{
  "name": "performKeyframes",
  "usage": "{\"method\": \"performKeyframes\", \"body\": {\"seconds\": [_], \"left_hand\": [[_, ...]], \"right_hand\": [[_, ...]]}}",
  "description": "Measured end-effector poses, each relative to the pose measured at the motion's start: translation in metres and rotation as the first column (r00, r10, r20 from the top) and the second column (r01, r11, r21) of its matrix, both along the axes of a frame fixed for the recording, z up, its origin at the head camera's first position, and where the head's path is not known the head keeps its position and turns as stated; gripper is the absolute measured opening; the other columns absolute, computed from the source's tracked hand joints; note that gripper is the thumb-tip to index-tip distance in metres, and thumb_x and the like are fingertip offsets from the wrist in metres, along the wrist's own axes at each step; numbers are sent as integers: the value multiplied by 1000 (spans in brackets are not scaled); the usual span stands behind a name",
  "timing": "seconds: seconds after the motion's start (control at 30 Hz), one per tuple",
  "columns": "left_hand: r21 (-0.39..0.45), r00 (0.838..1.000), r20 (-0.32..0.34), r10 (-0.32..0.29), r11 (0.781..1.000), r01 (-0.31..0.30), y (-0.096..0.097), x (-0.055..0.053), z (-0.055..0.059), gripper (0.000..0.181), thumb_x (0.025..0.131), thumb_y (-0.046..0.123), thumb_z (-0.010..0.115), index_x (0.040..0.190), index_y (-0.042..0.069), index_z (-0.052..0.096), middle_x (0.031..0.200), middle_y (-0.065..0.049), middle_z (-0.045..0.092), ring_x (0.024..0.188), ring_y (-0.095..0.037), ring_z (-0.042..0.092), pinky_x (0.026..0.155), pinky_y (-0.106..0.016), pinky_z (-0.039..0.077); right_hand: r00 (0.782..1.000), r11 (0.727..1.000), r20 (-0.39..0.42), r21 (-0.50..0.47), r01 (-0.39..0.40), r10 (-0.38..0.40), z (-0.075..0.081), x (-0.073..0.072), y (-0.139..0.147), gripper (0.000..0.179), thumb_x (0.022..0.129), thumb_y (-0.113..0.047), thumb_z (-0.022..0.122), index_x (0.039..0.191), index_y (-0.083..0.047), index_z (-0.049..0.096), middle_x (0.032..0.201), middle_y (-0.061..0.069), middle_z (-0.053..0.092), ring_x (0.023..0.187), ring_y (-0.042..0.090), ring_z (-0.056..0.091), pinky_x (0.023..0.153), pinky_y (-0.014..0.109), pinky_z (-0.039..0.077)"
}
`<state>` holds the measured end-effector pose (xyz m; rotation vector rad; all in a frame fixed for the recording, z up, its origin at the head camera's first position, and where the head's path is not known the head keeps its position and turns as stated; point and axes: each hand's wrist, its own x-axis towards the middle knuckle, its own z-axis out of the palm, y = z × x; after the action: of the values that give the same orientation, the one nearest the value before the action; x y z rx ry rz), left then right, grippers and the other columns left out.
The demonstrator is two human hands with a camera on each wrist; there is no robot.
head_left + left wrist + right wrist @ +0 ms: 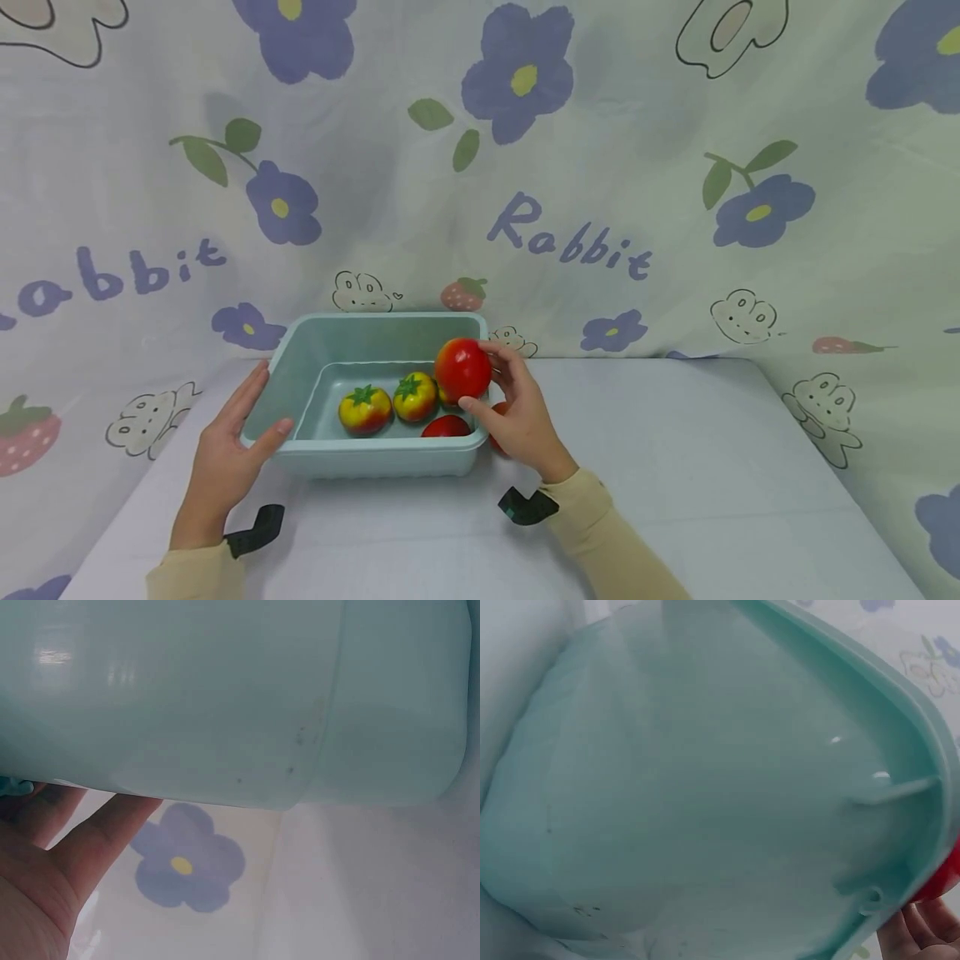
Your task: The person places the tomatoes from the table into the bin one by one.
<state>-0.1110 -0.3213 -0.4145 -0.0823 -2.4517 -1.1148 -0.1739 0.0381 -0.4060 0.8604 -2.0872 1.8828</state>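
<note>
A pale green plastic bin stands on the table. My left hand rests on its left end, fingers straight along the outer wall and thumb at the front rim; the left wrist view shows these fingers against the wall. My right hand holds a shiny red tomato between thumb and fingers above the bin's right end. Inside lie yellow-red tomatoes with green leafy tops, one at the left and one near the middle. A red tomato is partly hidden by the front wall.
Another red round thing shows outside the bin's right end, mostly hidden behind my right hand. A white cloth covers the table. Behind the bin hangs a curtain printed with flowers and rabbits.
</note>
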Motion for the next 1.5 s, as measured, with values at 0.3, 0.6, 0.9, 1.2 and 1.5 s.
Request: {"method": "performKeyframes", "body": {"seconds": [0.3, 0.6, 0.9, 1.2, 1.5], "left_hand": [[-2, 1000, 3, 4, 1000, -4, 0, 0, -1, 77, 93, 18, 70, 159, 18, 31, 164, -5, 28, 151, -11, 19, 116, -67, 18], [1, 1000, 7, 6, 1000, -6, 0, 0, -2, 77, 93, 18, 71, 159, 18, 31, 164, -2, 27, 152, -12, 19, 117, -66, 18], [-8, 1000, 13, 8, 1000, -8, 0, 4, -2, 76, 95, 20, 69, 160, 19, 30, 165, 0, 26, 151, -10, 17, 116, -67, 17], [-6, 1000, 10, 6, 1000, -6, -2, 0, -4, 77, 93, 19, 70, 159, 18, 31, 164, -3, 28, 151, -10, 18, 120, -59, 17], [0, 1000, 27, 11, 1000, -11, 0, -1, 1, 76, 95, 22, 69, 160, 18, 29, 165, -4, 26, 153, -20, 17, 114, -71, 19]], "right_hand": [[997, 1000, -80, 25, 10, -8, -7, 0, -6, 65, 88, -7, 77, 143, -14, 43, 149, -2, 46, 135, 19, 48, 110, 38, 43], [995, 998, -96, 54, 45, -39, -6, 3, -8, 63, 88, -4, 75, 143, -4, 43, 151, 3, 45, 138, 22, 46, 113, 43, 40], [996, 998, -59, -10, 62, -63, 5, 6, -1, 60, 85, 9, 72, 138, 6, 43, 146, 19, 46, 137, 32, 46, 112, 45, 39], [993, 996, -78, -38, 86, -89, 27, 15, 12, 55, 87, 16, 64, 137, 15, 41, 139, 27, 48, 127, 46, 49, 110, 56, 40], [990, 992, -67, -12, 126, -126, 26, 14, 20, 54, 88, 15, 63, 137, 14, 42, 141, 27, 48, 127, 49, 48, 109, 57, 40]]}}
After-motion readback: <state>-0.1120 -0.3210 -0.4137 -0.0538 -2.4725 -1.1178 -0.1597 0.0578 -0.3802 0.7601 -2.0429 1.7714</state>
